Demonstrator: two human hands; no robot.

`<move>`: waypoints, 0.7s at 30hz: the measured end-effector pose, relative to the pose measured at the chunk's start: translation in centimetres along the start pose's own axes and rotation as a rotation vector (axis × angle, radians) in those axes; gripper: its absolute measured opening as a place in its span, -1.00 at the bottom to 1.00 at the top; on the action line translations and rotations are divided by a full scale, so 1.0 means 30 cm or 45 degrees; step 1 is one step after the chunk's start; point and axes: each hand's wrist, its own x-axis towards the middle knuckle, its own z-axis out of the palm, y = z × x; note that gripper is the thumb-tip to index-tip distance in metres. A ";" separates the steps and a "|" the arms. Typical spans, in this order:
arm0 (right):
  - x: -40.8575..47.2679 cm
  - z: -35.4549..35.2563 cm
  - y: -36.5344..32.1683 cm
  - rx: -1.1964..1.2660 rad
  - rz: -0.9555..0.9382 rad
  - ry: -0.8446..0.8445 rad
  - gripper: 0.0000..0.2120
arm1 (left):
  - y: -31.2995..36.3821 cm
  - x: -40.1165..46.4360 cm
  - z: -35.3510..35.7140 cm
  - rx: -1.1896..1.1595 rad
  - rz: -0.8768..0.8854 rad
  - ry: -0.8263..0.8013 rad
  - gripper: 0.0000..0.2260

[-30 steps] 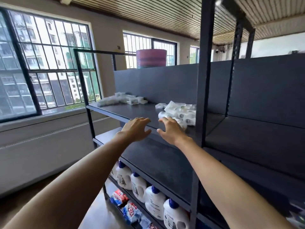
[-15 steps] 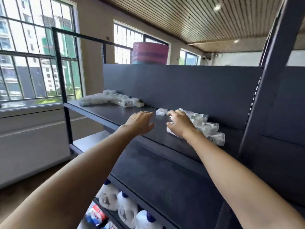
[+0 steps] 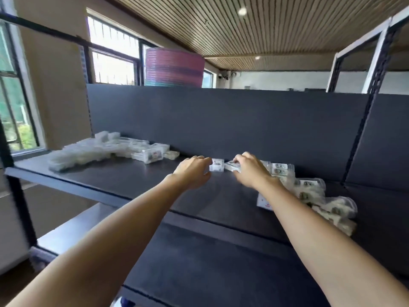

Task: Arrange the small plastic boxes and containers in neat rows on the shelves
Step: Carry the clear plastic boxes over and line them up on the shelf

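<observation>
Now gathering loose boxes on the upper shelf [image 3: 110, 173].
Right hand [image 3: 250, 171] pinches a flat box [image 3: 232, 166]; left hand [image 3: 193, 171], fingers relaxed, touches a small box [image 3: 217, 167]. Next, probably line both up.

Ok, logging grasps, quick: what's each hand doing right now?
Left hand: fingers touch a small clear box; grip cannot be told.
Right hand: grips another clear box.

Bright daylight pours through the windows [image 3: 114, 48] at left, blown out white, while recessed ceiling lights [image 3: 242, 11] glow overhead. The dark shelf [image 3: 137, 182] shows a dull sheen. Motion blur smears the left pile of boxes [image 3: 88, 151], and wide-angle distortion bends the shelf uprights [image 3: 379, 52] at the edges.
</observation>
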 end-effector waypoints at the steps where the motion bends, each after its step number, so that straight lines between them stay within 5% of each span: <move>1: 0.011 0.019 -0.010 -0.010 0.016 -0.003 -0.64 | -0.025 0.022 0.016 -0.024 0.025 -0.014 -0.75; 15: 0.261 0.133 -0.006 -0.239 0.206 -0.253 -0.71 | -0.184 0.321 0.213 -0.162 0.133 -0.233 -0.55; 21: 0.324 0.177 -0.019 -0.433 0.288 -0.267 -0.58 | -0.217 0.379 0.263 -0.221 0.188 -0.337 -0.45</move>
